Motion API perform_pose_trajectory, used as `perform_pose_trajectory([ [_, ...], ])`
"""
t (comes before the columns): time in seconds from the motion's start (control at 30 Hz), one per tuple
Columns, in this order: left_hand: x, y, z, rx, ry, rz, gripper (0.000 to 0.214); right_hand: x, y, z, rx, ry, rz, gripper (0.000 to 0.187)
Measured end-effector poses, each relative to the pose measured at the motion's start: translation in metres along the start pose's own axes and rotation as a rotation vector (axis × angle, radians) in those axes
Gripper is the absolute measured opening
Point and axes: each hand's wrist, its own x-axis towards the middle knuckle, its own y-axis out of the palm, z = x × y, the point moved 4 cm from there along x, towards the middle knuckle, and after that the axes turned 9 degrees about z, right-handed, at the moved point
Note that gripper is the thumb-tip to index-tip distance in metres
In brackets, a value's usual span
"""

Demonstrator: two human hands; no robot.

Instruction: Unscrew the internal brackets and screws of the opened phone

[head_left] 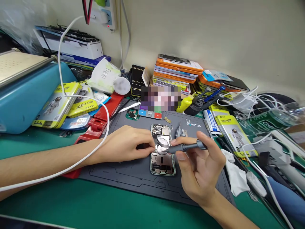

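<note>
An opened phone (156,159) lies on a dark grey work mat (133,178), its circuit boards, connectors and a silvery round patch exposed. My right hand (202,168) holds a grey metal screwdriver (188,147) between thumb and fingers, tilted nearly flat, its thin end over the phone's middle. At the phone's left edge, my left hand (130,143) has thumb and forefinger pinched together; what they hold, if anything, is too small to make out. Beyond the right hand, a second small screwdriver (178,130) rests on the mat.
A white cable (108,117) loops across my left forearm. Battery packs (56,105) and a red tool (100,117) lie at left. Stacked phone parts (177,70) stand behind, near a yellow tube (184,103). At right are battery boxes (234,135), tissue (235,178) and a green bottle (274,117).
</note>
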Motion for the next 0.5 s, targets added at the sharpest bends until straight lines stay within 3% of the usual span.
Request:
perform_pose_trajectory([
  [0.23, -0.001, -0.011, 0.012, 0.034, -0.251, -0.197, 0.017, -0.011, 0.004, 0.0, 0.045, 0.053, 0.141, 0.081],
  [0.5, 0.0, -0.006, 0.009, 0.098, -0.208, -0.118, 0.017, -0.014, 0.011, 0.001, 0.048, 0.034, 0.24, 0.076],
])
